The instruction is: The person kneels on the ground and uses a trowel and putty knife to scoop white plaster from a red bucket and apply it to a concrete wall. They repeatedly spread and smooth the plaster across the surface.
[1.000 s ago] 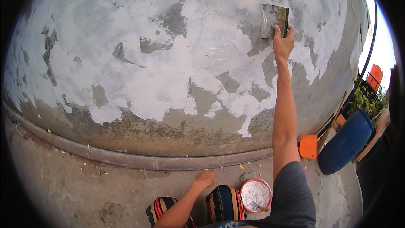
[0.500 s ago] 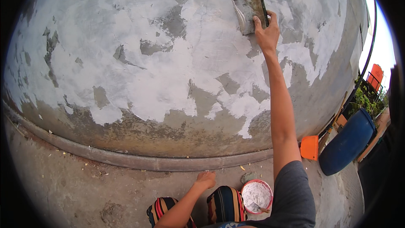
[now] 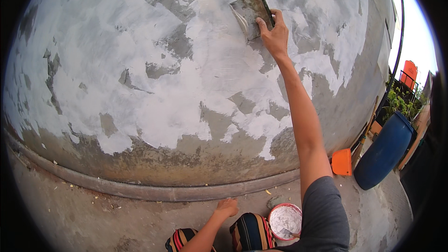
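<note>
Two bare hands are showing, along with one scraper, one tub, one blue barrel, one orange container and one orange tank. The right hand (image 3: 275, 37) is holding the scraper (image 3: 252, 14) by its right edge, the thumb pressing on the near face and the fingers bending around the dark edge strip, so the grip is closing firmly on it. The left hand (image 3: 227, 206) is hanging low beside the knees with its fingers curling; its palm is facing away, so one cannot tell whether it is gripping anything.

Any marking on the orange tank (image 3: 409, 73) at the far right is appearing too small to read.

The scraper is lying against the upper part of the wall (image 3: 149, 116), a little right of the middle, tilting slightly. It is looking thin, flat and four-sided, its grey and brown face showing stains, and a curved ridge of white paste is clinging near its left edge. White patches are covering much of the wall, with grey gaps showing between them.

The tub (image 3: 269, 219), red-rimmed, is standing on the floor (image 3: 93, 219) just beside two knees in striped trousers (image 3: 252, 233), and white paste (image 3: 284, 218) is filling it. The orange container (image 3: 341, 162) is sitting near the blue barrel (image 3: 383, 151), which is leaning at the right.
</note>
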{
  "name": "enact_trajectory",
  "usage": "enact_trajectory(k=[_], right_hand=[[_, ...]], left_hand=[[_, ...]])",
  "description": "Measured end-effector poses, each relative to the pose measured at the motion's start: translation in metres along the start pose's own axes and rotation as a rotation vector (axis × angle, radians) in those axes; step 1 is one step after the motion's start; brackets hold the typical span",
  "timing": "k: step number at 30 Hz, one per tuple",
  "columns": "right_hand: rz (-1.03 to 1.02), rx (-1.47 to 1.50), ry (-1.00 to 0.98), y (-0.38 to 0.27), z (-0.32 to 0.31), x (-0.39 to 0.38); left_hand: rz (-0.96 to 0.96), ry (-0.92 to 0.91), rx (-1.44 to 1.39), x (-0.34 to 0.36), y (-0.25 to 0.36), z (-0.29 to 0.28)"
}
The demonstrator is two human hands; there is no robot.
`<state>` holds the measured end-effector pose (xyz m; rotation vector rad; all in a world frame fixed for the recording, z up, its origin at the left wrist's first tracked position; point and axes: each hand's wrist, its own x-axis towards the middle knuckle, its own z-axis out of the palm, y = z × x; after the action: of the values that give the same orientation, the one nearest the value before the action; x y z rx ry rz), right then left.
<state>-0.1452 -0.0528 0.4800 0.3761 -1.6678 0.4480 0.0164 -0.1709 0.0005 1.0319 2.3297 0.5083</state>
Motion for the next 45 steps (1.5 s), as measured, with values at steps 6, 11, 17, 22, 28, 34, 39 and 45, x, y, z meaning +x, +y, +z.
enact_trajectory(k=[6, 11, 17, 22, 28, 34, 39, 45], right_hand=[[0.21, 0.044, 0.371, 0.062, -0.066, 0.006], [0.51, 0.689, 0.073, 0.026, -0.122, -0.093], [1.318, 1.045, -0.111, 0.021, -0.153, -0.304], [1.73, 1.208, 0.018, 0.004, -0.152, -0.415], [1.827, 0.883, -0.525, 0.014, -0.182, -0.489], [1.09, -0.27, -0.977, 0.047, -0.299, -0.598], [1.167, -0.905, -1.092, 0.036, -0.442, -0.706], [1.088, -0.924, -1.26, 0.012, -0.488, -0.726]], left_hand=[[-0.033, -0.045, -0.001, 0.011, 0.007, -0.005], [0.028, 0.152, -0.108, -0.004, 0.01, -0.031], [0.32, 0.353, -0.902, 0.011, 0.044, -0.034], [0.38, 0.442, -1.323, 0.018, 0.073, -0.021], [-0.035, 0.445, -1.524, 0.047, 0.072, 0.006], [-0.109, 0.422, -1.595, 0.055, 0.051, 0.011], [-0.231, 0.395, -1.511, 0.078, 0.036, 0.032], [-0.253, 0.372, -1.453, 0.081, 0.063, 0.045]])
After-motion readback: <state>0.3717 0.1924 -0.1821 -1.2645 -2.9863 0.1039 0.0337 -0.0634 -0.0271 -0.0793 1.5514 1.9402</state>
